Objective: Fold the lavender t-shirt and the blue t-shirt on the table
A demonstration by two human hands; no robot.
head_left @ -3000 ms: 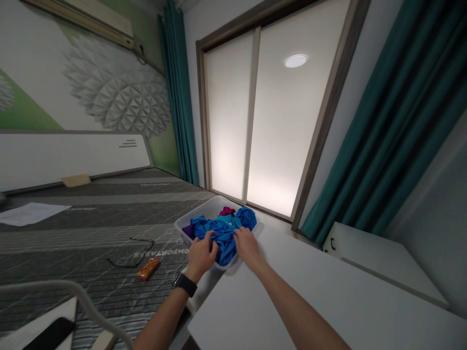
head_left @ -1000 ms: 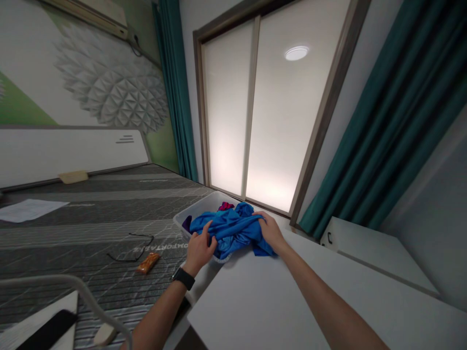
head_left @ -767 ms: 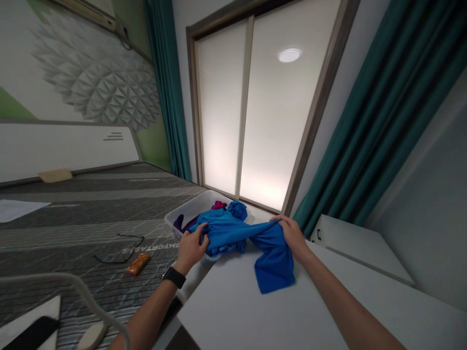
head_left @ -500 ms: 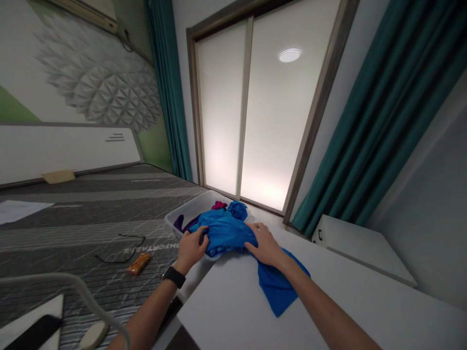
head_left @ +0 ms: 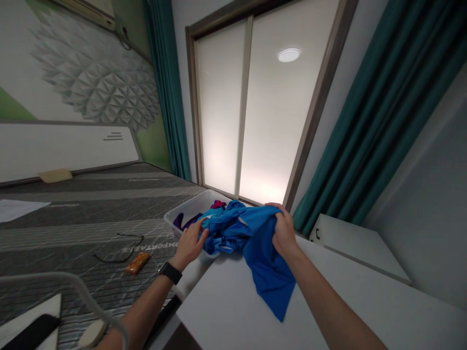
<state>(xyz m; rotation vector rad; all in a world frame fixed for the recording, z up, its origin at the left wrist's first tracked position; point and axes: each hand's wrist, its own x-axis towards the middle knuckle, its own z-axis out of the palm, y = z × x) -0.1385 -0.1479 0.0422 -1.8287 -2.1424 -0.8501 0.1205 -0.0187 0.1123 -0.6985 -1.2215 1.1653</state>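
Observation:
My right hand (head_left: 285,232) is closed on a piece of blue cloth (head_left: 268,248), lifting a fold above the white tabletop. One corner of the cloth hangs down onto the table, while the rest bunches over the rim of a translucent plastic tub (head_left: 173,214). What kind of garment it is, I cannot tell. My left hand (head_left: 190,245), with a black watch on the wrist, lies at the tub's near side. Its thumb and fingers are apart, fingertips touching the bunched cloth. Purple cloth (head_left: 188,222) and a crimson piece (head_left: 219,204) show inside the tub.
On the grey patterned bed (head_left: 109,204) at left lie eyeglasses (head_left: 122,248) and an orange snack packet (head_left: 137,263). A pale cable (head_left: 73,278) arches across the lower left, near a dark phone (head_left: 34,333). A white cabinet (head_left: 359,243) stands beyond the white table (head_left: 226,311).
My right hand has taken hold of the blue cloth and raised it up and to the right, stretching it out of the bunch. My left hand's fingers have straightened.

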